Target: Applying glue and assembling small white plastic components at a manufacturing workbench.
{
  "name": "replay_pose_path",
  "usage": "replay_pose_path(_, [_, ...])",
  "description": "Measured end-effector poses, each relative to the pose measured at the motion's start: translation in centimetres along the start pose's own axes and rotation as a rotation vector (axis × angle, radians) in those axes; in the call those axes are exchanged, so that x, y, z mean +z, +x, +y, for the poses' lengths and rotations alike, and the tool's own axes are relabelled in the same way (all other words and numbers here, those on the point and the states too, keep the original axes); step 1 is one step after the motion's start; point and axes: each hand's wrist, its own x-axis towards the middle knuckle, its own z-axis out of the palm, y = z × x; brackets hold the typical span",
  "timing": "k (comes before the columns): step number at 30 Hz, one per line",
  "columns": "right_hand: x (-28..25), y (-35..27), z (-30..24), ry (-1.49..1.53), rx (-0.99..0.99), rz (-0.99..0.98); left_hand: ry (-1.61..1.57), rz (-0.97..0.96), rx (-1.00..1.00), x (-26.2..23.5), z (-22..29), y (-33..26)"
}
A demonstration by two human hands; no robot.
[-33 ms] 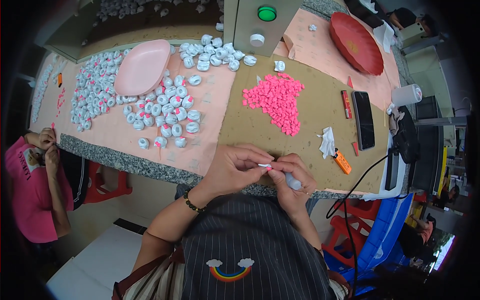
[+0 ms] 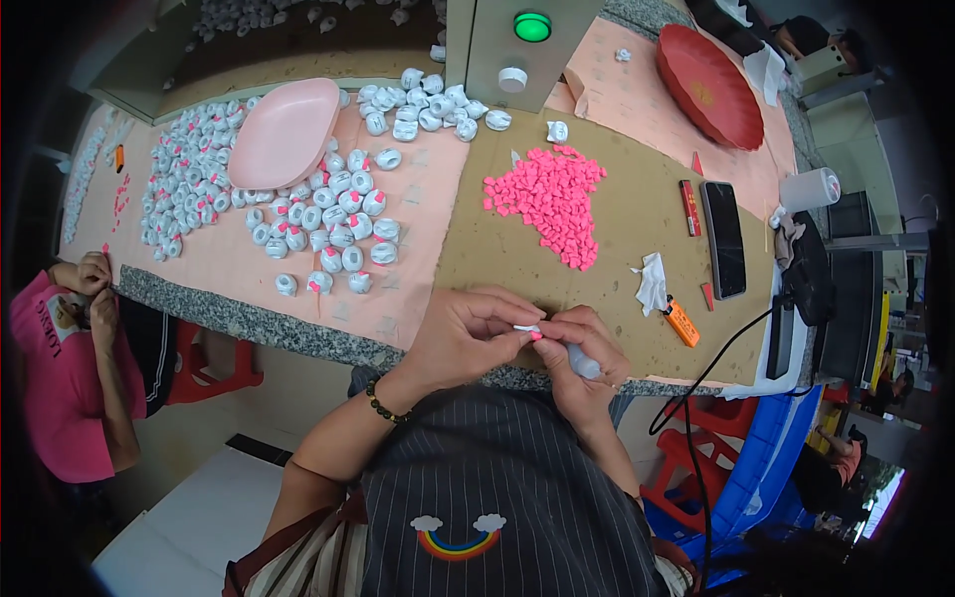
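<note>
At the near edge of the table, my left hand (image 2: 463,333) is closed, its thumb and fingers pinching a small white piece (image 2: 526,328). A small pink piece (image 2: 536,335) sits against it, where the fingertips of both hands meet. Curled beside it, my right hand (image 2: 582,348) has a whitish, translucent bottle-like object (image 2: 584,366) in its palm, mostly covered by the fingers. Its thumb and index finger touch the pink piece. Beyond my hands lies a heap of small pink pieces (image 2: 552,199) on brown paper. Many round white pieces (image 2: 338,209), some with pink bits attached, lie to the left.
A pink tray (image 2: 284,134) rests among the white pieces. On the right are an orange lighter (image 2: 681,323), a crumpled tissue (image 2: 652,284), a phone (image 2: 723,239), a red plate (image 2: 708,90) and a black cable (image 2: 731,348). Another person (image 2: 75,368) sits at far left.
</note>
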Motion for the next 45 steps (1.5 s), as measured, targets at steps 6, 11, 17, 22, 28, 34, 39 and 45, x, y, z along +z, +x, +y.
replay_pose_path(6, [0.0, -0.1, -0.1, 0.005, 0.023, 0.007, 0.031, 0.013, 0.0, 0.3, -0.2, -0.2])
replay_pose_path(11, [0.0, 0.1, 0.3, 0.013, 0.022, 0.004, 0.071, 0.018, 0.04, 0.3, -0.8, 0.0])
replay_pose_path(17, [0.5, 0.0, 0.3, 0.019, 0.071, 0.042, 0.126, 0.028, 0.052, 0.3, -0.9, 0.4])
replay_pose_path(22, [0.6, -0.1, -0.4, -0.006, 0.065, 0.038, 0.186, 0.048, 0.033, 0.8, 0.0, 0.0])
replay_pose_path(28, [0.0, -1.0, 1.2, 0.139, 0.11, 0.011, 1.057, 0.318, 0.548, -1.4, 3.6, 0.8])
replay_pose_path(34, [0.2, -0.8, 0.9, 0.093, 0.12, -0.035, 1.381, 0.406, 0.55, -6.1, 7.1, 2.9])
replay_pose_path(39, [0.0, 0.1, 0.8, 0.099, 0.118, -0.008, 1.715, 0.655, 0.591, -9.0, 8.1, 8.4])
replay_pose_path(45, [-0.9, 0.3, 2.1, 0.2, 0.041, -0.182, 1.622, 0.549, 0.432, -9.7, 8.4, 9.7])
